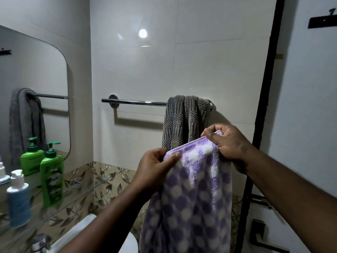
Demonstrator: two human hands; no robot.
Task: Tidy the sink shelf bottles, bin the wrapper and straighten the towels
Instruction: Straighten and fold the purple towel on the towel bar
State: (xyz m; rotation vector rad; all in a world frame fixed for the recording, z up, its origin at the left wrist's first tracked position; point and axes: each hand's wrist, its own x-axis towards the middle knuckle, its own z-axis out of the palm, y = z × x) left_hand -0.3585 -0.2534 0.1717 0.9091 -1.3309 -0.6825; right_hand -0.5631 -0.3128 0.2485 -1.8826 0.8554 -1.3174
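Observation:
A purple-and-white checked towel (pixel 191 201) hangs down in front of me, held by its top edge. My left hand (pixel 155 168) pinches its left corner. My right hand (pixel 228 143) grips its right corner a little higher. Behind them a grey ribbed towel (pixel 184 121) is bunched at the right end of the chrome towel rail (pixel 135 102); the rest of the rail is bare. On the glass sink shelf (pixel 76 196) at the left stand a green pump bottle (pixel 52 181) and a blue bottle with a white pump (pixel 18 201).
A mirror (pixel 27 79) above the shelf reflects the grey towel and a second green bottle. The white sink (pixel 78 229) lies below the shelf. A dark door frame (pixel 262 106) and a door handle (pixel 260 234) are on the right.

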